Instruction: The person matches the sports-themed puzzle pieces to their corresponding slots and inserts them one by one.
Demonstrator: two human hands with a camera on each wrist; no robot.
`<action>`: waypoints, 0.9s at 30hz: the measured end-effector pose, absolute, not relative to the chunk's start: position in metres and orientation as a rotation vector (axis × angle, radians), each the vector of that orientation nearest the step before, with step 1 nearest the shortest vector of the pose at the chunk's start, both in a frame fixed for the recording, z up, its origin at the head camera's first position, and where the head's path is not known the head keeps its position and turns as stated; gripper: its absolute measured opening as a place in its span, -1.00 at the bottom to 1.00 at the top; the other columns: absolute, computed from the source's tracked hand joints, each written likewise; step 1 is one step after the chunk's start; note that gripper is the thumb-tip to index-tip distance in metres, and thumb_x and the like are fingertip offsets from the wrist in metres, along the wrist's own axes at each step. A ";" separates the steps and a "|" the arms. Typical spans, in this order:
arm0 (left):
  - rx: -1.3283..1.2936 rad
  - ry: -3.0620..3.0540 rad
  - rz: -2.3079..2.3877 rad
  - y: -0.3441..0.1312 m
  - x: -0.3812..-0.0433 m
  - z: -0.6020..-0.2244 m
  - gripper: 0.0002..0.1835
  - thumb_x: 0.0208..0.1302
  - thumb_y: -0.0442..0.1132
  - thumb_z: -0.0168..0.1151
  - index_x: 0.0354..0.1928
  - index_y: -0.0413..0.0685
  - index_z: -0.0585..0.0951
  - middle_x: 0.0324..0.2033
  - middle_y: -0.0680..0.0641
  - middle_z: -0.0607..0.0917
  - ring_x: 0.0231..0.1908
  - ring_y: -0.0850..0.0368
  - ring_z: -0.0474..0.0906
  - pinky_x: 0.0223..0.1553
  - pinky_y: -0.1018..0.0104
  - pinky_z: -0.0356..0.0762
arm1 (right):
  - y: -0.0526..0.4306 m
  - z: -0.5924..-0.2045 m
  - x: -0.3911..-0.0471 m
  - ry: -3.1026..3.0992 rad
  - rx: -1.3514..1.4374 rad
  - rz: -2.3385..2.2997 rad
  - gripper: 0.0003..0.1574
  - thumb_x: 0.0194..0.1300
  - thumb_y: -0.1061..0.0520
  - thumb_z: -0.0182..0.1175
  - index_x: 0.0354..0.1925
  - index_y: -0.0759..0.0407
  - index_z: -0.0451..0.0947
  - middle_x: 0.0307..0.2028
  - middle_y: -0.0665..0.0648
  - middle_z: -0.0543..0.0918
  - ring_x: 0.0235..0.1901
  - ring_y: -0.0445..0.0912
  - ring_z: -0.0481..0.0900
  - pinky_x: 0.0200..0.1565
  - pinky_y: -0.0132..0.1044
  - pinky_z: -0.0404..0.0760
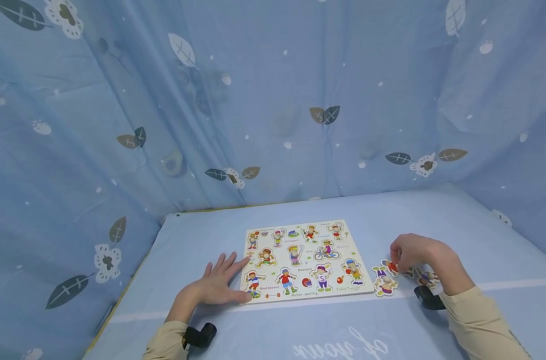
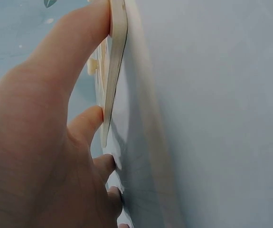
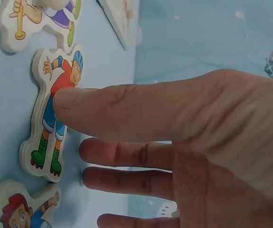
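A white wooden puzzle board [image 1: 279, 265] printed with sports figures lies on the table. My left hand [image 1: 216, 285] is spread at its left side, the thumb on the lower left corner and the index fingertip touching the edge. In the left wrist view a pale knob [image 2: 92, 65] stands up from the board. To the board's right, my right hand [image 1: 419, 250] pinches a roller-skater puzzle piece [image 3: 53, 128]; the thumb covers its middle and hides the index finger. Its other fingers extend below the thumb in the right wrist view.
Beside the held piece lie a puzzle piece with purple clothing [image 1: 384, 281] and a red-haired figure piece [image 3: 17, 211]. A light blue cloth [image 1: 340, 330] covers the table. Blue patterned curtains [image 1: 273, 150] hang behind and at the sides.
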State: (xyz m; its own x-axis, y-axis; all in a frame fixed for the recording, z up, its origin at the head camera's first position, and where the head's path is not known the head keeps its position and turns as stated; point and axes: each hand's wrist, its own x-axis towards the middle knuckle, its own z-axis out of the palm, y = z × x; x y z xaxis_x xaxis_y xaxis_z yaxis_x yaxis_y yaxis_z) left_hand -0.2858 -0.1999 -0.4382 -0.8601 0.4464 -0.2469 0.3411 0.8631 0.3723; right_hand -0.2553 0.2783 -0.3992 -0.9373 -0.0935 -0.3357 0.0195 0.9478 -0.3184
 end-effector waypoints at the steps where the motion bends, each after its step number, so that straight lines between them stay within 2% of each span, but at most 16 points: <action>1: 0.594 2.711 0.459 -0.200 -0.286 -0.438 0.06 0.08 0.39 0.29 0.56 0.23 0.10 0.55 -0.21 -0.04 0.52 -0.31 -0.32 0.41 -0.38 -0.34 | 0.278 -0.399 -0.255 2.750 -0.057 -0.459 -0.82 0.04 0.27 0.40 -0.43 0.12 0.55 -0.44 0.07 0.52 -0.36 -0.03 0.45 -0.28 -0.15 0.46; 19: 0.575 2.722 0.430 -0.199 -0.288 -0.444 0.08 0.05 0.43 0.28 0.56 0.25 0.10 0.56 -0.19 -0.05 0.53 -0.30 -0.32 0.42 -0.37 -0.33 | 0.283 -0.393 -0.257 2.775 -0.177 -0.563 -0.91 0.14 0.28 0.30 -0.35 0.17 0.57 -0.43 0.05 0.54 -0.39 -0.06 0.44 -0.32 -0.22 0.48; 27: 0.588 2.723 0.437 -0.200 -0.289 -0.442 0.08 0.06 0.43 0.27 0.56 0.24 0.09 0.56 -0.21 -0.06 0.52 -0.31 -0.33 0.42 -0.37 -0.35 | 0.279 -0.392 -0.262 2.781 -0.178 -0.628 -0.90 0.22 0.20 0.32 -0.30 0.17 0.58 -0.42 0.05 0.56 -0.38 -0.06 0.46 -0.31 -0.22 0.52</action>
